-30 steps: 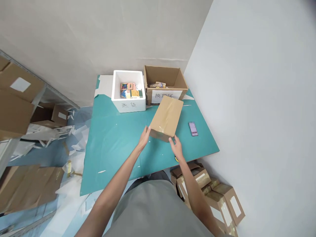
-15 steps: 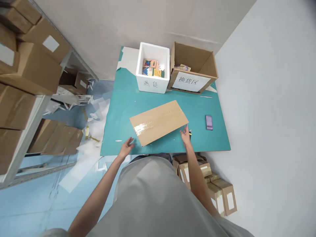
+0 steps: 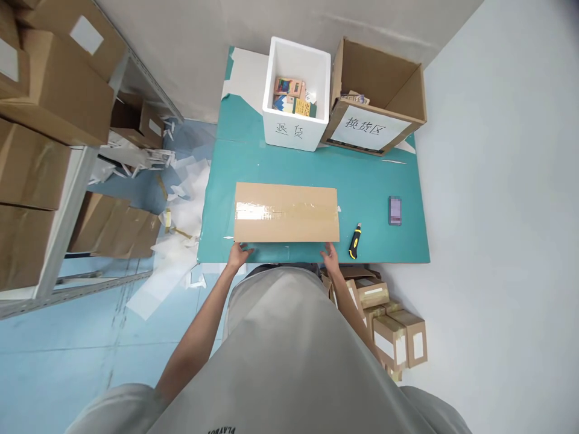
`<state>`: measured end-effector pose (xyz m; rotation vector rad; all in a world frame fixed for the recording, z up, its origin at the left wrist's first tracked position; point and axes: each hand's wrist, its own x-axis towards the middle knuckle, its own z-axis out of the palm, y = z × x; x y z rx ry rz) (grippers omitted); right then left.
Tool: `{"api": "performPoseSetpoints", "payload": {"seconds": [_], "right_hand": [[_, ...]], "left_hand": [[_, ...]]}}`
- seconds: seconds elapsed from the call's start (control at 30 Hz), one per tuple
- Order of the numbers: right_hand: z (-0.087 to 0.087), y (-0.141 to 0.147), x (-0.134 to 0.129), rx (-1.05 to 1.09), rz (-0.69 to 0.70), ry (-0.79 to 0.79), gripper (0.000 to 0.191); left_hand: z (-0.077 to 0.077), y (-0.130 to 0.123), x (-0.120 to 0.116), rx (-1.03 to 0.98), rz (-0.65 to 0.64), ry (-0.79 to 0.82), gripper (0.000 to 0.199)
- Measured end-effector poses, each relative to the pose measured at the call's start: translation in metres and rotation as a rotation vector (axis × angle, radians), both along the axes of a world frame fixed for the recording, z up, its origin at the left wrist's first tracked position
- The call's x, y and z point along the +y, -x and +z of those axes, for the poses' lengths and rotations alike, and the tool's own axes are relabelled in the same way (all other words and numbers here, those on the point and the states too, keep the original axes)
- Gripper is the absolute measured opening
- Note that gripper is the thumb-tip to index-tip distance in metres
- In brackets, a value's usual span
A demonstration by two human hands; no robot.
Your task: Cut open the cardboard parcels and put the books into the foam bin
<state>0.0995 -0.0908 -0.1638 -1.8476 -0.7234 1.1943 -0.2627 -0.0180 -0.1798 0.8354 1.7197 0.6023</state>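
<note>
My left hand (image 3: pixel 238 255) and right hand (image 3: pixel 330 258) are at the near corners of the taped box (image 3: pixel 287 212), thumbs spread from the fingers; I can't tell how the tips sit. The box lies on the green table (image 3: pixel 271 166), left of a knife (image 3: pixel 355 241) and phone (image 3: pixel 395 211). Beyond stand a white tub (image 3: pixel 294 131) and open carton (image 3: pixel 374 129).

Grey shirt (image 3: pixel 284 343), small dark lettering (image 3: pixel 221 430).

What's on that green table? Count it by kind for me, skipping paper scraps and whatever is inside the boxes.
Cardboard: 2 (taped box, open box)
Foam: 1 (white box)
Tools: 1 (utility knife)
Electronics: 1 (phone)
Total: 5
</note>
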Motion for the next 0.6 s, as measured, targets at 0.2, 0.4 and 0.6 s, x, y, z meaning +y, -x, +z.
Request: {"api": "performPoseSetpoints", "payload": {"seconds": [0.2, 0.4, 0.6], "right_hand": [[0.007, -0.006, 0.011, -0.013, -0.052, -0.120, 0.073], [0.029, -0.020, 0.035, -0.044, -0.031, -0.276, 0.068], [0.025, -0.035, 0.028, -0.059, -0.039, -0.199, 0.068]], "left_hand": [[0.022, 0.005, 0.006, 0.001, 0.017, -0.225, 0.048], [0.060, 0.003, 0.028, -0.039, 0.073, -0.467, 0.040], [0.053, 0.012, 0.030, -0.058, 0.093, -0.392, 0.047]]}}
